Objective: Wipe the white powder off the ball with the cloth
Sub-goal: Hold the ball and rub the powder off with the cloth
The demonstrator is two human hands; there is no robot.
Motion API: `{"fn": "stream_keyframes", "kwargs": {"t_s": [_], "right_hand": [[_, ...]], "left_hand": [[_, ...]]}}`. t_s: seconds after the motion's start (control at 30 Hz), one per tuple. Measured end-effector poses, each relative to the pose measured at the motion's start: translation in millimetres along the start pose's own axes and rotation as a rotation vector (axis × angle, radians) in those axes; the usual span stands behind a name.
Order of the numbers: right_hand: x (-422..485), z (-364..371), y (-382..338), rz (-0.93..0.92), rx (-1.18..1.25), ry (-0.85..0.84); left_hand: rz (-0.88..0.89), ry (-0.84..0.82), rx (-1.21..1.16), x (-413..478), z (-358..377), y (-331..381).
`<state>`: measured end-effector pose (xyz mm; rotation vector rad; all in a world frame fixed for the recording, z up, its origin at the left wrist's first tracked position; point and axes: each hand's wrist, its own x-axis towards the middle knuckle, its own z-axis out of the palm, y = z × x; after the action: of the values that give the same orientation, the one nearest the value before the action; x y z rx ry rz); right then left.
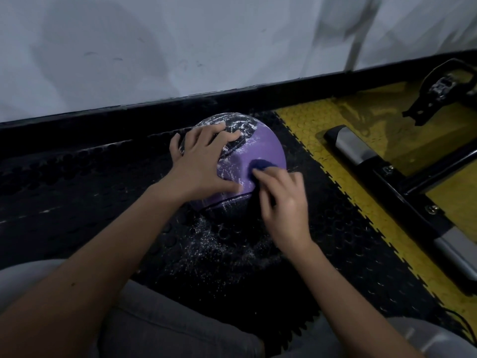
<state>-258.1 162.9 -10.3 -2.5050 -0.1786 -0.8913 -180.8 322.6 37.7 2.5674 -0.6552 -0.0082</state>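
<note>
A person is wiping a purple-and-black ball [260, 148] that is sitting on a black studded floor mat [77, 189], close to the foot of a white wall [180, 47]. The left grip [204, 164] is lying spread over the ball's upper left side. Its fingers are straight and splayed and its thumb is pressing on the purple panel, bracing the ball without curling round it. The right grip [284, 208] is pinching a dark blue cloth [263, 165] in curled fingers and pressing it against the purple panel on the ball's right side; this hand is showing slightly blurred. White powder [237, 125] is clinging in streaks and flecks to the ball's far side and to the panel between the two grips, while the purple surface just beyond the cloth is looking clean. More powder is lying scattered on the mat just in front of the ball. The person's grey trouser legs [167, 326] are showing along the bottom edge. To the right, yellow studded tiles [322, 117] are meeting the mat, and a black-and-silver machine frame [353, 148] is standing on them, well apart from the ball.
</note>
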Motion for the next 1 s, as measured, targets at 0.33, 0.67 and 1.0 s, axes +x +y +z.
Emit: {"fn": "stream_keyframes", "kwargs": {"t_s": [0.33, 0.67, 1.0], "right_hand": [[2.7, -2.5, 18.4, 0.187, 0.026, 0.067], [2.6, -3.4, 27.0, 0.165, -0.009, 0.052], [-4.5, 4.1, 8.4, -0.029, -0.048, 0.01]], "left_hand": [[0.014, -0.006, -0.029, 4.0, 1.4, 1.0], [0.018, -0.019, -0.009, 4.1, 0.2, -1.5], [0.006, -0.015, -0.006, 4.3, -0.5, -3.2]]}}
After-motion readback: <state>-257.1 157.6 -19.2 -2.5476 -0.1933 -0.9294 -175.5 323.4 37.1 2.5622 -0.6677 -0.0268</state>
